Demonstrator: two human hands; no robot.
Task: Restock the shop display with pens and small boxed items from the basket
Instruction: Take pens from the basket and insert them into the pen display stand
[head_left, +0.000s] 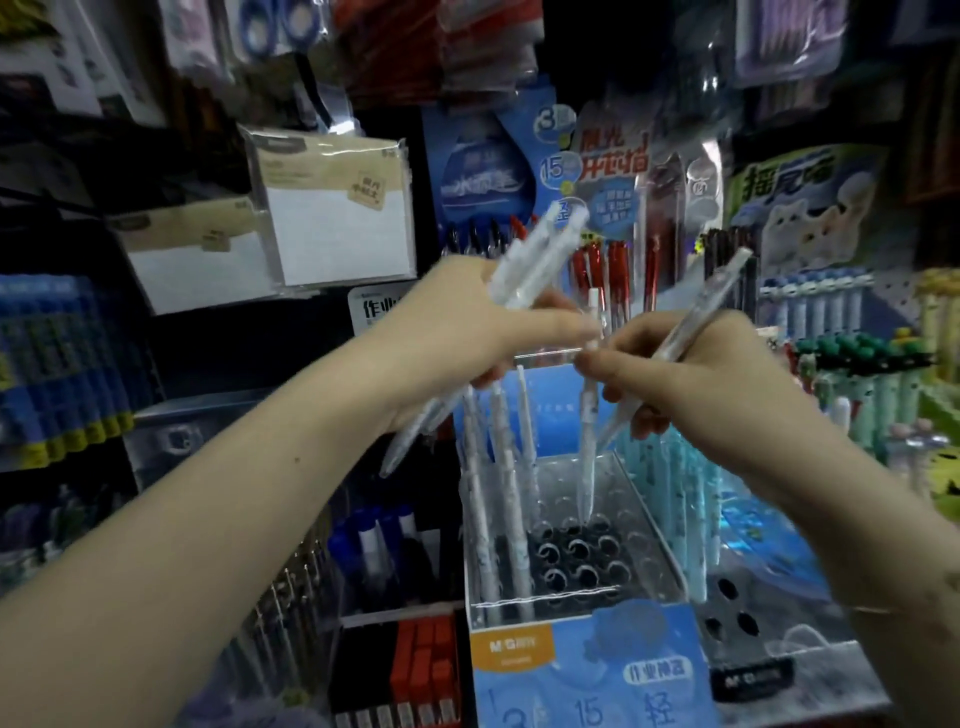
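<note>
My left hand (467, 332) grips a bundle of white pens (535, 260) that sticks out above and below the fist. My right hand (691, 379) holds one clear-white pen (711, 301) slanted up to the right, and its fingertips pinch the top of another white pen (587, 441). That pen stands upright with its tip in a hole of the clear pen holder (639, 514). Several white pens (498, 467) stand in the holder's left rows. The basket is out of view.
Light-blue pens (675, 478) fill the holder to the right. Red pens (608, 270) and hanging packs stand behind. Notepad packs (332, 208) hang at upper left, glue sticks (62, 364) at far left, green-capped pens (872, 374) at right. Small red boxes (426, 665) sit below.
</note>
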